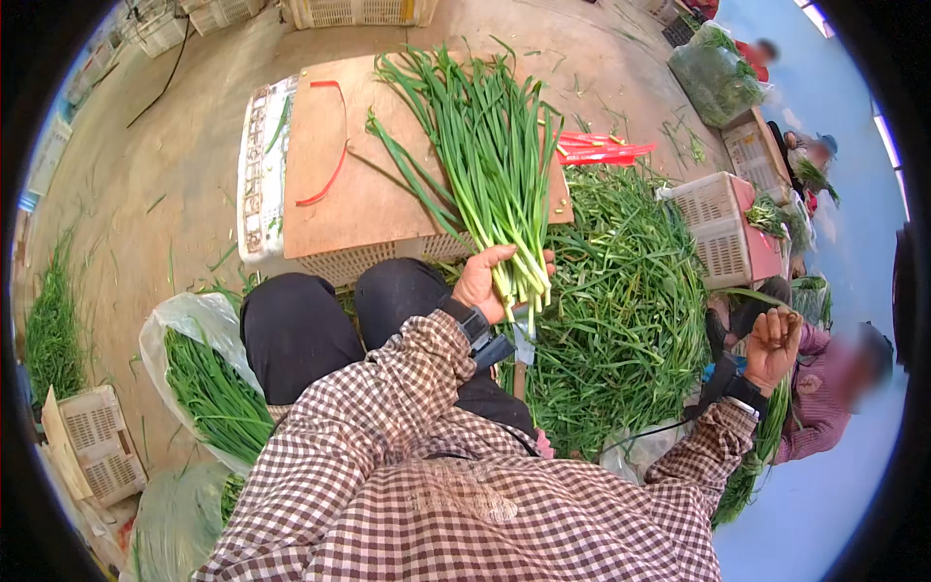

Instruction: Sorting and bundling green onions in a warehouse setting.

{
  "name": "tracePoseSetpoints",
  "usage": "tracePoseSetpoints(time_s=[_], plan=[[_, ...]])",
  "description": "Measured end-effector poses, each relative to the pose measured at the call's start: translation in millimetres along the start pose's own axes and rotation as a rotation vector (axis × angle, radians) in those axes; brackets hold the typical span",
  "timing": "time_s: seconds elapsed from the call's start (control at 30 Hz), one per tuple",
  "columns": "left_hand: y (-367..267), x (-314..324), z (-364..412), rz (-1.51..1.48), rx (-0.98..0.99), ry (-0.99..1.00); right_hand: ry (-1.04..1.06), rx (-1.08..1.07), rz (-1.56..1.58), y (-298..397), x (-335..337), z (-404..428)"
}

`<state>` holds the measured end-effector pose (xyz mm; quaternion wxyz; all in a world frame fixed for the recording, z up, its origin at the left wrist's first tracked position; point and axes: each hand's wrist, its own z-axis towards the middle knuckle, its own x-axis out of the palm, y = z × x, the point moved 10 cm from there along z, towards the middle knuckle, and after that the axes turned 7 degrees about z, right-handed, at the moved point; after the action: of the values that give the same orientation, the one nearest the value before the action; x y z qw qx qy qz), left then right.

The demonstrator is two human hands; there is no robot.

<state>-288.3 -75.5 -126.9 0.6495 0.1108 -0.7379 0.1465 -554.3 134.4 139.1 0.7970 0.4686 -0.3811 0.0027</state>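
Note:
My left hand (489, 280) grips a bunch of long green leafy stalks (502, 167), like garlic chives, near their pale cut ends. The leaves reach away from me over a wooden board (364, 160) on a crate. Out to the right, my right hand (772, 349) is raised with curled fingers, and a single green leaf (756, 294) is pinched at the fingertips. A red strip (338, 160) lies on the board's left part. Below my left hand is a pale flat piece (524, 345), possibly a blade, above a wooden handle-like part (519, 382).
A large heap of loose leaves (618, 313) covers the floor at right, with red printed strips (600, 148) at its far edge. A plastic bag of greens (211, 385) stands left of my knees. Beyond my right hand sits a co-worker (818, 393), near a white crate (709, 229).

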Motion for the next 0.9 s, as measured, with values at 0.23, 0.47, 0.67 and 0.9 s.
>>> tracePoseSetpoints(time_s=[0.23, 0.47, 0.67, 0.9], plan=[[2, -29, -3, 0.213, -0.051, -0.173, -0.232, 0.335, -0.565, -44, -132, -18], [-3, -21, -11, 0.347, -0.057, -0.290, 0.081, 0.712, -1.405, -211, -47, -33], [-15, 13, -26, 0.712, 0.141, -0.450, 0.110, 0.759, -0.649, -312, 82, -26], [-73, 81, -52, 1.753, 0.769, -0.551, 0.405, 0.120, -0.742, -319, 201, 3]])
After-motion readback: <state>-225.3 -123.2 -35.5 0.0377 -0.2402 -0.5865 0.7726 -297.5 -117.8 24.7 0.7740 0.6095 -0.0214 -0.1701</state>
